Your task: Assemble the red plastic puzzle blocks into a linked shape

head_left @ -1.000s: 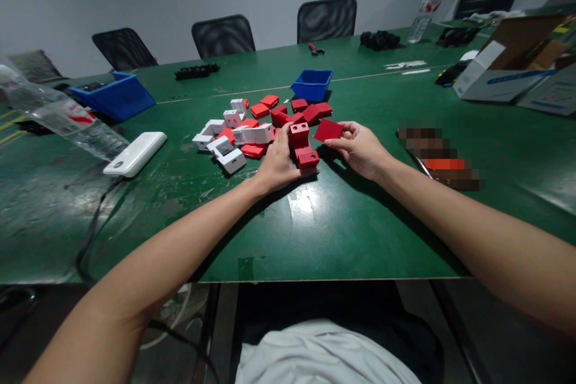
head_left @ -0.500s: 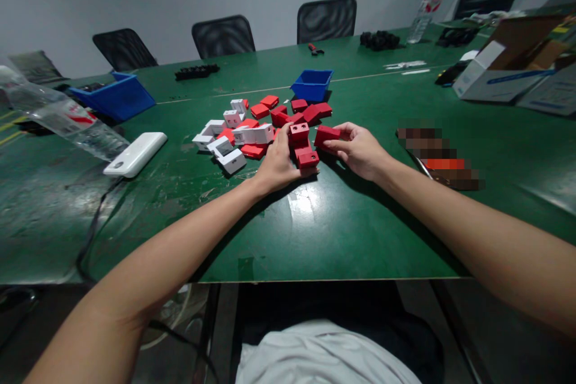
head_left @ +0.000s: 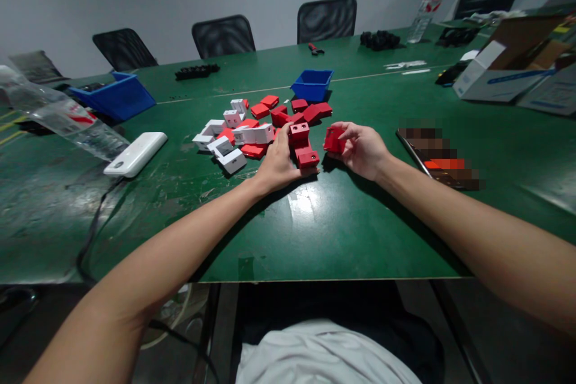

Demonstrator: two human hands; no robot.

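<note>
My left hand (head_left: 278, 162) is closed around a dark red U-shaped block (head_left: 303, 147) with round holes in its raised ends. To the right of it, my right hand (head_left: 363, 150) pinches a smaller red block (head_left: 333, 140) just above the table, apart from the U-shaped one. Beyond and left of my hands lies a loose pile of parts: white U-shaped blocks (head_left: 231, 161), bright orange-red pieces (head_left: 254, 150) and darker red blocks (head_left: 311, 114). My left fingers hide part of the pile's near side.
Behind the pile stands a small blue bin (head_left: 312, 85), with a larger blue bin (head_left: 116, 97) at the left. A white power bank (head_left: 135, 155) with a cable and a tilted water bottle (head_left: 74, 117) are left. A phone (head_left: 418, 153) and an open carton (head_left: 504, 66) are right.
My right hand has drawn slightly to the right and turned the small red block, so the gap to the U-shaped block is wider. My left hand stays put.
</note>
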